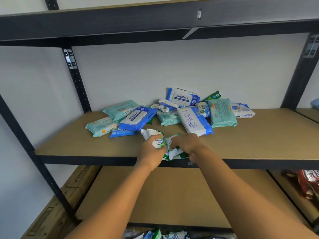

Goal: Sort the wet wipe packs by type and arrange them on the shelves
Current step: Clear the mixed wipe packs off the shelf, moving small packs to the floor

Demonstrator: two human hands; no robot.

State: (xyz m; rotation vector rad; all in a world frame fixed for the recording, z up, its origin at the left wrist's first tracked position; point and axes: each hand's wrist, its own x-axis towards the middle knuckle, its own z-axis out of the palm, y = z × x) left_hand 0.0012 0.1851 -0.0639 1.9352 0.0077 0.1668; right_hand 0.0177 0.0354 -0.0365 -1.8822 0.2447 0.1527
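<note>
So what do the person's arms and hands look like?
The left arm and right arm are bare to the picture's edge: no sleeves show. The left hand and right hand wear no gloves, and neither wrist has a watch or band. No rings show on what is visible.

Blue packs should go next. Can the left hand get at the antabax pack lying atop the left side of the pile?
Likely yes, once freed: the antabax pack lies uncovered on top, just beyond the left hand. But that hand grips a green-and-white pack it must release first.
</note>
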